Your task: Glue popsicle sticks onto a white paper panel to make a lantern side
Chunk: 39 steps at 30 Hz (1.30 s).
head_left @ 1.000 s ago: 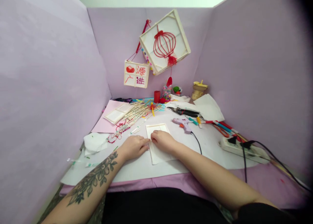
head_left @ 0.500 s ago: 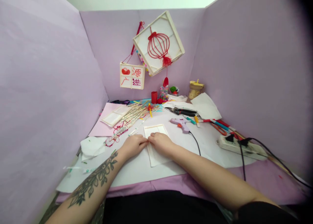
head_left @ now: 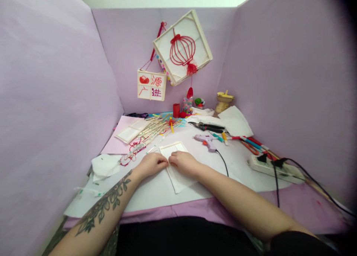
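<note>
Here we are at the desk [head_left: 145, 201], and both bare hands meet over the flat white rectangular panel with pale wooden edging [head_left: 181, 179], which lies slightly askew on the white covering, near the front and centre. The left hand [head_left: 153, 163] is at the panel's left edge, thumb and fingers curled close together; the right hand [head_left: 183, 163] comes in across the panel itself, knuckles up, fingertips bent down at that same edge, almost meeting the other hand. Each grip is drawn in narrow, but whether either one truly pinches the edge, I cannot tell, for the fingertips are hidden! Just beyond, to the right, there's the lavender glue gun with an orange trigger [head_left: 208, 141], its black cord curving towards the front. Over to the left, a loose bundle of slim pale sticks [head_left: 156, 128] fans out beside a small pale two-pane frame [head_left: 131, 131] resting on a pink sheet [head_left: 113, 146]. Black-handled metal cutters [head_left: 208, 127] lie behind the gun, and up above hangs a tilted square white panel bearing a red lantern shape [head_left: 182, 49].
</note>
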Available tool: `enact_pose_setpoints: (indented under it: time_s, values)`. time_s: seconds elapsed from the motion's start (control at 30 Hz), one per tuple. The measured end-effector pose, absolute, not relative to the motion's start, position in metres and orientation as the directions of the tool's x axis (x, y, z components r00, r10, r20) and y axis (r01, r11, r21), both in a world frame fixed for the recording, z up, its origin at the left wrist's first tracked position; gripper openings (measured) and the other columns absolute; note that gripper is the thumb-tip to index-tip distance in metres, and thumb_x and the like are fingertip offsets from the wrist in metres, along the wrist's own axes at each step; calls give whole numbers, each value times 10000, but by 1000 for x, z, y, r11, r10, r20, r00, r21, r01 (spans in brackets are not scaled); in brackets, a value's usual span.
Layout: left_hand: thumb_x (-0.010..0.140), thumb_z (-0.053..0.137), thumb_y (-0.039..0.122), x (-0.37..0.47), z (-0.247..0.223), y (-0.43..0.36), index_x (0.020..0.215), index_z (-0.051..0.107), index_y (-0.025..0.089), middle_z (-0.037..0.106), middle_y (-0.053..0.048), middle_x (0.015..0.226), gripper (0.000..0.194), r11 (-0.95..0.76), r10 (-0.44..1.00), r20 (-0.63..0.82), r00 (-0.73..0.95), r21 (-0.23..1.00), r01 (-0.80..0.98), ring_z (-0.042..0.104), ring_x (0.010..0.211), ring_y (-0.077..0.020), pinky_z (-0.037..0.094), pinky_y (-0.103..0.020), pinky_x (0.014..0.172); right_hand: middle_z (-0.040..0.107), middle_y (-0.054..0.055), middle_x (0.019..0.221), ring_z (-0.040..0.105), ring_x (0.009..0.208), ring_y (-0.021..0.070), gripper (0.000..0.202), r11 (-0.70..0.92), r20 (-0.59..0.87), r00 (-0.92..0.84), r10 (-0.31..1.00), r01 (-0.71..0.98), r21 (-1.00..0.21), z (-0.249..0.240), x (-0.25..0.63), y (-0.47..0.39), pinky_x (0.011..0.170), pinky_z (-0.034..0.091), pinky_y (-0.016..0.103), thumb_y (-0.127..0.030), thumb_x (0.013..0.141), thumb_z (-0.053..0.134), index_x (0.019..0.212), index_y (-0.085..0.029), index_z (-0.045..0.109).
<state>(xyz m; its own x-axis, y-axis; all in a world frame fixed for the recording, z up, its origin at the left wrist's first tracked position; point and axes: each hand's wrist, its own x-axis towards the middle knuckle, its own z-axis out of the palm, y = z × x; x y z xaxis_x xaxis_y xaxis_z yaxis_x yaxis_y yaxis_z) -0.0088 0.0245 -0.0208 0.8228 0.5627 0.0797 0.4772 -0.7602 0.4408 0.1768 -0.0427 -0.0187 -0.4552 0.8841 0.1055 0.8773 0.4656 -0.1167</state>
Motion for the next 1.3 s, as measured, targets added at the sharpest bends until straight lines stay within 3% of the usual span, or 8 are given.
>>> enact_pose_setpoints:
  time_s: [0.23, 0.4, 0.63, 0.77, 0.93, 1.07, 1.3]
  values:
    - [847, 532, 263, -7, -22, 22, 817, 728, 220, 701, -11, 799, 203, -810, 536, 111, 837, 347, 472, 597, 757, -145, 400, -224, 693, 627, 54, 899, 576, 820, 171, 204, 472, 130, -460, 878, 877, -86, -21, 176, -42, 654, 355, 262, -212, 928, 444, 905, -187, 645]
    - [842, 532, 253, -6, -19, 21, 796, 729, 216, 700, -10, 785, 205, -816, 528, 117, 841, 344, 465, 598, 757, -144, 393, -226, 694, 627, 55, 905, 576, 827, 173, 196, 472, 121, -461, 879, 877, -88, -20, 176, -43, 654, 359, 259, -206, 920, 449, 896, -187, 642]
    - [764, 574, 281, -4, -24, 20, 709, 703, 172, 645, 3, 652, 178, -643, 684, 41, 728, 506, 575, 545, 601, -118, 348, -217, 563, 632, 86, 910, 565, 835, 185, 218, 473, 67, -469, 881, 877, -80, -15, 175, -47, 698, 378, 265, -155, 888, 444, 902, -165, 661]
    - [739, 593, 314, -2, -34, 21, 780, 704, 162, 619, 12, 622, 192, -522, 737, -3, 675, 633, 572, 523, 570, -115, 340, -210, 525, 633, 95, 915, 565, 863, 193, 233, 514, 43, -512, 858, 855, -75, -10, 177, -53, 717, 392, 268, -128, 862, 446, 899, -156, 674]
    - [789, 573, 325, -8, -29, 20, 879, 712, 176, 653, 0, 694, 223, -561, 721, 75, 689, 648, 516, 554, 625, -125, 384, -219, 581, 641, 98, 965, 571, 879, 211, 258, 515, 30, -514, 857, 856, -46, -4, 178, -58, 681, 403, 274, -152, 876, 442, 956, -174, 686]
    - [863, 502, 287, -19, -16, 14, 888, 728, 190, 695, -31, 850, 247, -692, 652, 178, 737, 536, 483, 604, 774, -143, 420, -234, 709, 641, 106, 1005, 569, 884, 221, 277, 511, 4, -511, 860, 859, -25, -1, 179, -59, 665, 406, 279, -158, 881, 432, 977, -180, 691]
    - [920, 428, 239, -20, -2, -7, 1024, 696, 255, 642, -38, 821, 288, -888, 460, 70, 885, 49, 457, 585, 768, -164, 401, -258, 649, 625, 104, 1038, 568, 882, 227, 296, 493, 12, -493, 870, 868, -59, 1, 178, -59, 631, 395, 277, -184, 876, 445, 999, -211, 713]
